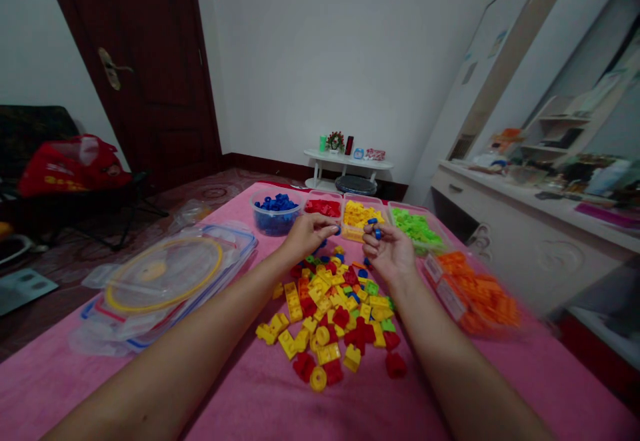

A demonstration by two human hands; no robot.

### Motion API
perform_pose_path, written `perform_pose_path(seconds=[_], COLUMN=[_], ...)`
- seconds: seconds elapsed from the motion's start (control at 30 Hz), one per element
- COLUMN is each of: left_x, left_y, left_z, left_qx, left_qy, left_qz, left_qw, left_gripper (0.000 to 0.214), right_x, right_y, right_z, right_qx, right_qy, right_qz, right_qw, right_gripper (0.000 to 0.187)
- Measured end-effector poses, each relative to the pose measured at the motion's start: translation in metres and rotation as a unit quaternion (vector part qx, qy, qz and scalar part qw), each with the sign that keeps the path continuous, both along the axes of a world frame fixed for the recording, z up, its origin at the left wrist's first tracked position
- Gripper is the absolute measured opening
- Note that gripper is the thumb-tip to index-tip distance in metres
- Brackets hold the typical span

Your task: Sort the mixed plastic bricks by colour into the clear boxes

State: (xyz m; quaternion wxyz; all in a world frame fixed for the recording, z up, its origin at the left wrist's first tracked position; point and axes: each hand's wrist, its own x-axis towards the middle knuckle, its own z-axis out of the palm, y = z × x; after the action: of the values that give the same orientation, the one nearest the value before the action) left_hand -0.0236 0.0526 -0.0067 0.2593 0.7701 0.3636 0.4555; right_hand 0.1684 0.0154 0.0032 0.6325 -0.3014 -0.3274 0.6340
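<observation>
A pile of small plastic building pieces [330,314], mostly yellow and red with a few blue and green, lies on a pink cloth [260,401]. My left hand [307,234] hovers above the pile's far edge, fingers pinched together near a small blue piece. My right hand [387,244] is raised beside it, palm up, fingers curled around several small blue pieces [376,229]. Behind the hands stand a round tub of blue pieces [275,213] and trays of red [323,206], yellow [361,216], green [415,224] and orange pieces [475,291].
Clear container lids [160,278] are stacked on the cloth at the left. A white dresser [525,228] runs along the right. A dark door [145,61], a chair with a red bag [70,164] and a small white table [347,161] stand beyond.
</observation>
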Motion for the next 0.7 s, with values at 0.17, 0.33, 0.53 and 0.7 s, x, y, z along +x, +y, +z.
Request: perform_pose_path(seconds=[0.17, 0.33, 0.53, 0.7], left_x=[0.014, 0.018, -0.002, -0.017], left_y=[-0.023, -0.032, -0.01, 0.003], left_z=[0.027, 0.032, 0.014, -0.006], left_qx=[0.093, 0.126, 0.085, -0.031], left_qy=[-0.072, 0.0, 0.14, 0.344], left_qz=[-0.017, -0.025, 0.032, 0.002], left_qw=[0.993, 0.992, 0.986, 0.939], left_gripper=[0.018, 0.018, 0.027, 0.031], right_x=[-0.018, -0.035, -0.02, -0.007], right_y=[-0.014, -0.019, 0.0, 0.013], right_z=[0.004, 0.015, -0.017, -0.047], right_qx=[-0.012, -0.043, 0.044, 0.137], right_qy=[0.041, 0.014, -0.303, -0.613], right_qz=[0.124, 0.175, 0.006, -0.011], right_qw=[0.991, 0.983, 0.952, 0.778], right_gripper=[0.021, 0.035, 0.02, 0.024])
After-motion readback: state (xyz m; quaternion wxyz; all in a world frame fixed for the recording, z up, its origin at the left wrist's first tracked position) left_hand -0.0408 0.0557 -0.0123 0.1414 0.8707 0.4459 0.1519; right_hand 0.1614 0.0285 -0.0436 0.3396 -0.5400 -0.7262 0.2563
